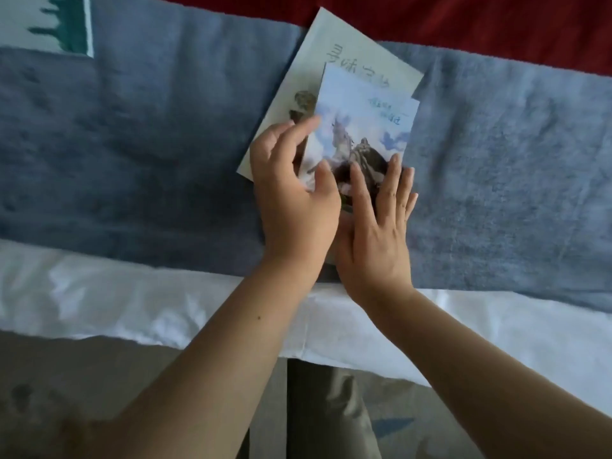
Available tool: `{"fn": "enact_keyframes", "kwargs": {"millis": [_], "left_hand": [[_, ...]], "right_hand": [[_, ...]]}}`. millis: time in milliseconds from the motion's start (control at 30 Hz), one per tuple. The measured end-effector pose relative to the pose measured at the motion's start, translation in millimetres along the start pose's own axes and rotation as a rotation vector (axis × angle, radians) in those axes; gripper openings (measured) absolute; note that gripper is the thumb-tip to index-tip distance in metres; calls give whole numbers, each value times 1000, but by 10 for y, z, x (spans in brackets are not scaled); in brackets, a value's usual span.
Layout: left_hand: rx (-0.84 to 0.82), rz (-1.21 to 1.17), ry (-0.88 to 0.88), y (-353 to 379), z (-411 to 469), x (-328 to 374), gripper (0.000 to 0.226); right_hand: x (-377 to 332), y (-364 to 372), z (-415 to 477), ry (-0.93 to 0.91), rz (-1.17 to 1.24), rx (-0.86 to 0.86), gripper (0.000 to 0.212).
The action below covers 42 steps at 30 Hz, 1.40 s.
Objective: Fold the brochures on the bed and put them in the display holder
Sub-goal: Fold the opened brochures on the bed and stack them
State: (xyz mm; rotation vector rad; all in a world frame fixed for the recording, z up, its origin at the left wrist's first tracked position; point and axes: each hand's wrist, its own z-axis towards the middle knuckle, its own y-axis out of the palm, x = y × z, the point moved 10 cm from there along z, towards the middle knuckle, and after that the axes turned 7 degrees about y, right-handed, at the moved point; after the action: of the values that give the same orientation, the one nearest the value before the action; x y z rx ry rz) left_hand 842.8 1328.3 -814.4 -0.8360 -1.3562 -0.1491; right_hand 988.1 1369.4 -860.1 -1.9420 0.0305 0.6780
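Note:
A blue brochure [364,127] with a sky and mountain picture lies on the blue-grey blanket [149,154], partly folded over. My left hand [293,197] grips its left edge with thumb and fingers around the flap. My right hand [377,226] lies flat on its lower right part, fingers spread, pressing it down. Under it rests a larger pale green brochure [334,51] with dark lettering, tilted to the right. No display holder is in view.
A white sheet [132,303] covers the bed's near edge. Red fabric [463,21] runs along the top. A white cloth with a green pattern [49,21] sits at the top left. Floor and my trouser leg [324,409] show below.

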Motion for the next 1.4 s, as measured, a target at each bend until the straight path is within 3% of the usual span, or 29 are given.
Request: {"fn": "enact_keyframes", "kwargs": {"millis": [100, 233, 367, 733, 867, 1133, 1400], "left_hand": [[-10, -82, -94, -308, 175, -142, 42], [-72, -79, -40, -868, 382, -273, 38], [17, 16, -20, -1690, 557, -564, 39], [189, 284, -71, -3802, 805, -1224, 36], [190, 402, -75, -4126, 874, -1393, 34], [182, 494, -100, -4390, 1026, -1949, 35], [88, 673, 27, -4337, 1098, -2214, 50]], "right_hand": [[-372, 113, -33, -81, 61, -42, 68], [-850, 383, -13, -79, 12, -119, 72], [-1584, 723, -125, -223, -125, -156, 70], [-3499, 1842, -665, -516, -177, -418, 74], [-3787, 2152, -780, -504, -212, -495, 71], [-4049, 2524, -678, -523, -360, -486, 69], [-4133, 2550, -638, -566, -417, -448, 68]]}}
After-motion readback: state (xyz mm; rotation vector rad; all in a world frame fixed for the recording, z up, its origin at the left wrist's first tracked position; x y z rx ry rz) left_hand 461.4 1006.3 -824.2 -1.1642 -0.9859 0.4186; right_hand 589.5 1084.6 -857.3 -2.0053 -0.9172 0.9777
